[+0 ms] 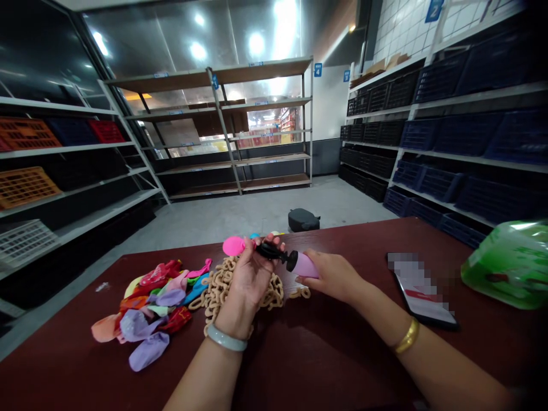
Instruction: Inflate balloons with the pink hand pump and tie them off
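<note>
A hand balloon pump (305, 265) with a purple barrel and black fittings is held between both hands above the dark red table (334, 354). My right hand (331, 275) is wrapped round the purple barrel. My left hand (253, 274), palm turned up, has its fingers curled round the pump's black front part. A pink balloon (233, 246), slightly rounded, sticks out left of my left thumb; its neck is hidden by the fingers. Below lies a heap of beige ring-shaped pieces (218, 288). Left of it is a pile of deflated coloured balloons (148, 314).
A phone (422, 291) lies on the right, beside a green and clear plastic package (509, 265). A dark bag (303, 219) rests on the floor beyond the table. Shelves with crates (436, 137) line the right; more crates (25, 134) are on the left.
</note>
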`<act>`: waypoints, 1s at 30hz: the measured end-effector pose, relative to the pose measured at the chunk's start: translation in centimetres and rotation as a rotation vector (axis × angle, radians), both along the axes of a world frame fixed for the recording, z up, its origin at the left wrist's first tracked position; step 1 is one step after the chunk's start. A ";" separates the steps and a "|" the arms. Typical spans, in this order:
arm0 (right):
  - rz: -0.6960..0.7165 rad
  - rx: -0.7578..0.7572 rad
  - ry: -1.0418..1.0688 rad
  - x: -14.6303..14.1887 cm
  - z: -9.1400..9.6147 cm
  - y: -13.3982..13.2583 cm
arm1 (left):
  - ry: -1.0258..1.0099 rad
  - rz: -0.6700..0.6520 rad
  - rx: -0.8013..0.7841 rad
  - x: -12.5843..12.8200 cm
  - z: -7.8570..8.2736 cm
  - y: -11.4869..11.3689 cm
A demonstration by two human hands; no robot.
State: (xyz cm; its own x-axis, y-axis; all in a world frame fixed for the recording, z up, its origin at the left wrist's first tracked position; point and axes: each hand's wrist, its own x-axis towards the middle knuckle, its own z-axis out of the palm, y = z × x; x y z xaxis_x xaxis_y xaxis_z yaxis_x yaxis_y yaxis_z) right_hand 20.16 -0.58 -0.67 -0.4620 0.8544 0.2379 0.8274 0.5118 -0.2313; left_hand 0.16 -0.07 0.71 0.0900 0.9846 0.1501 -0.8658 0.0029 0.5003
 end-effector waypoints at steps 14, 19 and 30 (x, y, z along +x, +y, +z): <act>0.027 -0.012 0.016 -1.4 0.0 -1.1 | 0.175 0.432 -0.018 3.0 -1.5 -0.1; 0.057 -0.054 0.067 -1.7 0.3 -1.1 | 0.156 0.503 0.002 0.2 -0.4 1.0; 0.109 -0.126 -0.002 -0.6 0.3 -0.8 | 0.107 0.780 -0.009 -6.5 2.8 1.4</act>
State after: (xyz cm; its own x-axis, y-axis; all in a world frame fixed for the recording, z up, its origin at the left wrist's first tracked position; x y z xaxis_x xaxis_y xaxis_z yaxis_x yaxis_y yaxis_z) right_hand 19.56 -1.36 -0.40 -0.5542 0.8220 0.1312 0.7688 0.5659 -0.2979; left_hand -6.38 1.34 3.55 -0.6139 0.7705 0.1717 -0.5663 -0.5814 0.5842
